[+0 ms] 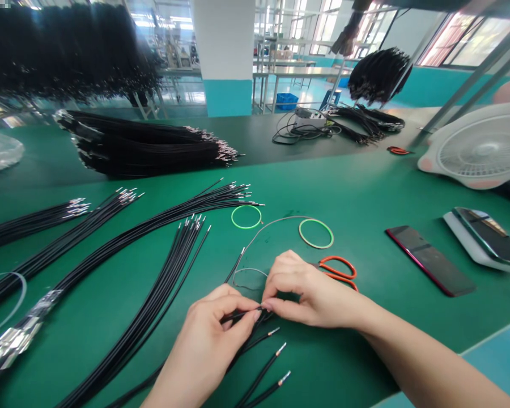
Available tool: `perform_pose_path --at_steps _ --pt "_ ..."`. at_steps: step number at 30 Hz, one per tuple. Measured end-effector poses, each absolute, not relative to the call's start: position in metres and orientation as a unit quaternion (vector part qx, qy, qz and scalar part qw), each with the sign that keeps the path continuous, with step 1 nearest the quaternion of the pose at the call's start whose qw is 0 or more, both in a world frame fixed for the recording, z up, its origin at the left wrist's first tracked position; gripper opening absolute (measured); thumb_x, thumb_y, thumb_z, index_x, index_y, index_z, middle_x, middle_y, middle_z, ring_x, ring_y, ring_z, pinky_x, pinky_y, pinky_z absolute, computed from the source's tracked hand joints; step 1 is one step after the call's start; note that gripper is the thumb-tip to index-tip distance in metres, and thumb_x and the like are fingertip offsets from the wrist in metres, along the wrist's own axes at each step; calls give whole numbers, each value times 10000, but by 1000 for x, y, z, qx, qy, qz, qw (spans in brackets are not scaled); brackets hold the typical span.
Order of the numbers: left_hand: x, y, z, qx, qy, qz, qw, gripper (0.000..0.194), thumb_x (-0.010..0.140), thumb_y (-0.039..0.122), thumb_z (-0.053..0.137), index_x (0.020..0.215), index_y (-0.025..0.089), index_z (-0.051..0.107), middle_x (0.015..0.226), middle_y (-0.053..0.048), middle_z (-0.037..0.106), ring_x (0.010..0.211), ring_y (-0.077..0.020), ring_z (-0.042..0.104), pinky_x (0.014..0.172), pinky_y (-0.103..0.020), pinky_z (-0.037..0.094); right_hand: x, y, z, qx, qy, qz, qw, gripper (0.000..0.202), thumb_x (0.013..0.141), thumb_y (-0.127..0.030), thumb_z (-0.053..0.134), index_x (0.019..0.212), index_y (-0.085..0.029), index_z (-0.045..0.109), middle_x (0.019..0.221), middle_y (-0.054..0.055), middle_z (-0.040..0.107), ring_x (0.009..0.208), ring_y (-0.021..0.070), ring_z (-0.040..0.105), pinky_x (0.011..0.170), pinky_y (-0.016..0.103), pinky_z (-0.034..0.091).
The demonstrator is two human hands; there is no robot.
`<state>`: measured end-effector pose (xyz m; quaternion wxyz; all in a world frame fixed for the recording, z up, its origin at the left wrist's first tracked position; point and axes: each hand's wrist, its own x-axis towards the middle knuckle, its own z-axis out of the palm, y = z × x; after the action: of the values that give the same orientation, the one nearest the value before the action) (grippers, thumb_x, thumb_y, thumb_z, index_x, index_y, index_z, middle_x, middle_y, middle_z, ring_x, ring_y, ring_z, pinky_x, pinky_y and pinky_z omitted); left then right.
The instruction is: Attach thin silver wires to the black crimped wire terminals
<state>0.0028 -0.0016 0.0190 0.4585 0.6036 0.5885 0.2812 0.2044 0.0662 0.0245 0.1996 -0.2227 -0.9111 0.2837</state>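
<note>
Near the front middle of the bench, my left hand (215, 331) pinches a thin black cable (238, 315) between thumb and fingertips. My right hand (308, 292) meets it there, thumb and index finger closed at the cable's end; the fingers hide the exact contact. Several black cables with bare metal tips (283, 349) lie below my hands. A thin grey wire (276, 218) curves from a green ring (332, 238) toward my fingers. Orange-handled scissors (339, 277) lie just behind my right hand, which partly covers them.
Bundles of black cables (153, 218) spread across the left of the green bench (365, 192). A second green ring (246, 228) lies beyond my hands. At right are a phone (429, 260), another device (488, 235) and a white fan (484, 147). A thick cable coil (144, 144) lies behind.
</note>
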Motion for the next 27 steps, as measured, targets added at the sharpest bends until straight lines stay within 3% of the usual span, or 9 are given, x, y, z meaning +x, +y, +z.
perform_pose_path --at_steps 12,19,27 --pt "-1 -2 16 660 572 254 416 201 860 354 584 858 264 763 807 -16 584 612 -132 471 559 -256 347 202 67 28 -238 -899 335 152 119 947 -212 518 867 -182 601 823 14 635 833 153 524 889 346 336" --pt "3 -2 22 625 587 252 448 200 849 345 585 846 272 771 771 -6 556 733 -165 538 664 -270 392 204 66 26 -189 -941 236 153 188 994 -238 417 900 -182 571 852 30 621 857 162 489 879 372 265" --pt "4 -3 18 593 611 245 464 224 834 375 586 804 241 763 723 2 508 687 -161 507 627 -276 374 204 66 29 -163 -959 168 157 211 1004 -234 408 927 -179 596 876 25 633 861 161 477 883 381 237"
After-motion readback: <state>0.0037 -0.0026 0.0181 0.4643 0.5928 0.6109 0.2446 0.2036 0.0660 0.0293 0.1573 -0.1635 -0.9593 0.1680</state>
